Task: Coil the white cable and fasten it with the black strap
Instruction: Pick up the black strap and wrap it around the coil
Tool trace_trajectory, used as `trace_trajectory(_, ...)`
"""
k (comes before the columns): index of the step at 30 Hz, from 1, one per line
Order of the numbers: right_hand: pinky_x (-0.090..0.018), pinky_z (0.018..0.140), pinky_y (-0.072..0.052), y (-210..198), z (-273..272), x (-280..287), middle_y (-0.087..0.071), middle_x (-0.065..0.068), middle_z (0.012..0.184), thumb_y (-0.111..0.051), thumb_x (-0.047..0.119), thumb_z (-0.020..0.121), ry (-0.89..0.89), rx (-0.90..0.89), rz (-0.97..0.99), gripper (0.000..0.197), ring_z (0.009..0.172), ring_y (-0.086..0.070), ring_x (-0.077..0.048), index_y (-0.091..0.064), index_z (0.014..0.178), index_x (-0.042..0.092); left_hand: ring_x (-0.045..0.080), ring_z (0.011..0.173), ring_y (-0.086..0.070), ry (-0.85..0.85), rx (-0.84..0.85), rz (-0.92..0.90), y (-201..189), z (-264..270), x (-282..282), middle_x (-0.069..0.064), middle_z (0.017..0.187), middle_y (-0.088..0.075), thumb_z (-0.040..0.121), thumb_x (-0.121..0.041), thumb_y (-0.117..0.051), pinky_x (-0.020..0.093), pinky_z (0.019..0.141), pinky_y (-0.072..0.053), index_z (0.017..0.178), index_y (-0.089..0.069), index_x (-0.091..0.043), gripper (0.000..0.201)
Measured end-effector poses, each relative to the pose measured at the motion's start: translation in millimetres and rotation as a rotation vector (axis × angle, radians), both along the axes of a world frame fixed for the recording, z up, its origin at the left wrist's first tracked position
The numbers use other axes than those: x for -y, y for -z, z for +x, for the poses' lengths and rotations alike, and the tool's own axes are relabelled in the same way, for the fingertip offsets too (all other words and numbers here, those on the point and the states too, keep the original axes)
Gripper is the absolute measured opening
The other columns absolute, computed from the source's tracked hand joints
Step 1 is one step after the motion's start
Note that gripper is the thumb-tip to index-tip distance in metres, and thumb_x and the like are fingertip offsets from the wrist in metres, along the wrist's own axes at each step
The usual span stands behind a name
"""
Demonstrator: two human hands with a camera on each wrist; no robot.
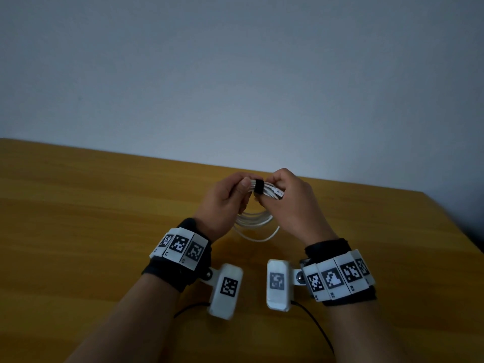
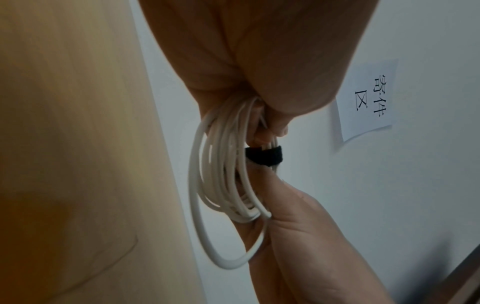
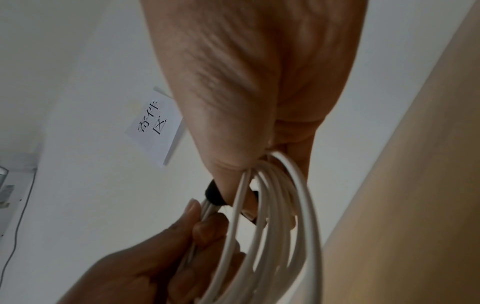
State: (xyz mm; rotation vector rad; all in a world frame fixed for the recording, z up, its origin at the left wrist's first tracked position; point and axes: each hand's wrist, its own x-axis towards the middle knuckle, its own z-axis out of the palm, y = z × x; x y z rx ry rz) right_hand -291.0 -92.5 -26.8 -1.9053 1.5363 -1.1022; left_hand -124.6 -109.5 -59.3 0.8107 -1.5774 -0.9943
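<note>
Held up above the wooden tabletop (image 1: 104,205), the coiled white cable (image 1: 255,221) hangs in loose loops, with the black strap (image 1: 259,186) wrapped round its top. The left hand (image 1: 222,205) pinches the bundle just left of the strap; the right hand (image 1: 290,203) grips it just right. The cable looks light, springy and smooth, so I'd hold it close beside the strap, where the strands bunch tightest.

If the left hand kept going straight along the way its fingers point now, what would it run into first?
Probably the right hand: the left hand points across at it, both gripping the coiled white cable on either side of the black strap. Depth is unclear.
</note>
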Motion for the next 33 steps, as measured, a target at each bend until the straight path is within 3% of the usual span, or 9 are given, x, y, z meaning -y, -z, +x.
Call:
trace_trajectory(3, -0.011, 0.056, -0.049, -2, -3, -1, -0.074, 0.012, 0.092, -0.085, 0.035, 0.081, 0.008, 0.006, 0.014, 0.033, 0.074, -0.069, 0.001, -0.062, 0.101, 0.022, 0.013, 0.058, -0.043, -0.031, 0.007, 0.008, 1, 2, 1, -0.014, 0.063, -0.049, 0.102, -0.027, -0.041, 0.037, 0.057, -0.037, 0.116, -0.065, -0.010, 0.033)
trace_trajectory(6, -0.015, 0.067, -0.056, -6, -8, -2, -0.074, 0.014, 0.102, -0.085, 0.042, 0.079, -0.013, 0.059, 0.034, 0.035, 0.083, -0.073, 0.002, -0.065, 0.102, 0.026, 0.014, 0.057, -0.042, -0.048, 0.034, 0.008, -1, 4, 1, -0.011, 0.064, -0.048, 0.104, -0.024, -0.040, 0.037, 0.056, -0.037, 0.116, -0.064, -0.008, 0.032)
trace_trajectory(9, -0.010, 0.075, -0.054, -7, -9, 1, -0.074, 0.012, 0.107, -0.075, 0.033, 0.092, -0.011, 0.189, 0.006, 0.021, 0.093, -0.071, 0.008, -0.067, 0.106, 0.021, 0.016, 0.057, -0.043, -0.051, 0.055, 0.011, -3, 4, -1, -0.005, 0.065, -0.045, 0.105, -0.020, -0.040, 0.033, 0.055, -0.038, 0.115, -0.064, -0.007, 0.029)
trace_trajectory(12, -0.016, 0.082, -0.058, -7, -9, 4, -0.077, 0.009, 0.103, -0.069, 0.021, 0.098, 0.054, 0.240, -0.109, 0.009, 0.095, -0.073, 0.003, -0.070, 0.105, 0.015, 0.016, 0.056, -0.041, -0.023, 0.041, 0.026, -5, 2, -4, -0.003, 0.066, -0.043, 0.105, -0.018, -0.040, 0.030, 0.054, -0.036, 0.116, -0.063, -0.005, 0.030)
trace_trajectory(18, -0.018, 0.079, -0.060, -7, -12, 4, -0.075, 0.010, 0.112, -0.078, 0.006, 0.089, 0.061, 0.279, -0.131, 0.022, 0.092, -0.075, 0.003, -0.070, 0.107, 0.016, 0.016, 0.058, -0.039, 0.034, 0.040, 0.077, -5, 1, -5, 0.000, 0.067, -0.043, 0.105, -0.017, -0.040, 0.035, 0.056, -0.036, 0.116, -0.063, -0.003, 0.029)
trace_trajectory(22, -0.017, 0.078, -0.060, -10, -11, 3, -0.078, 0.007, 0.101, -0.081, 0.005, 0.085, 0.056, 0.304, -0.140, 0.028, 0.090, -0.076, 0.001, -0.072, 0.111, 0.013, 0.019, 0.060, -0.038, 0.051, 0.032, 0.085, -6, 0, -5, 0.001, 0.067, -0.043, 0.104, -0.017, -0.041, 0.035, 0.056, -0.036, 0.117, -0.062, 0.001, 0.031)
trace_trajectory(27, -0.016, 0.077, -0.059, -11, -10, 2, -0.078, 0.008, 0.096, -0.082, 0.008, 0.085, 0.069, 0.295, -0.146, 0.026, 0.086, -0.076, 0.000, -0.074, 0.110, 0.014, 0.020, 0.061, -0.037, 0.054, 0.034, 0.085, -7, 0, -6, 0.004, 0.068, -0.042, 0.105, -0.018, -0.041, 0.035, 0.055, -0.037, 0.116, -0.063, 0.000, 0.030)
trace_trajectory(33, -0.018, 0.079, -0.060, -9, -14, 4, -0.074, 0.016, 0.106, -0.077, 0.016, 0.091, 0.076, 0.211, -0.072, 0.019, 0.089, -0.072, 0.004, -0.074, 0.107, 0.025, 0.020, 0.059, -0.037, 0.041, 0.028, 0.083, -9, 0, -7, 0.003, 0.068, -0.041, 0.105, -0.017, -0.040, 0.036, 0.056, -0.036, 0.114, -0.064, -0.003, 0.029)
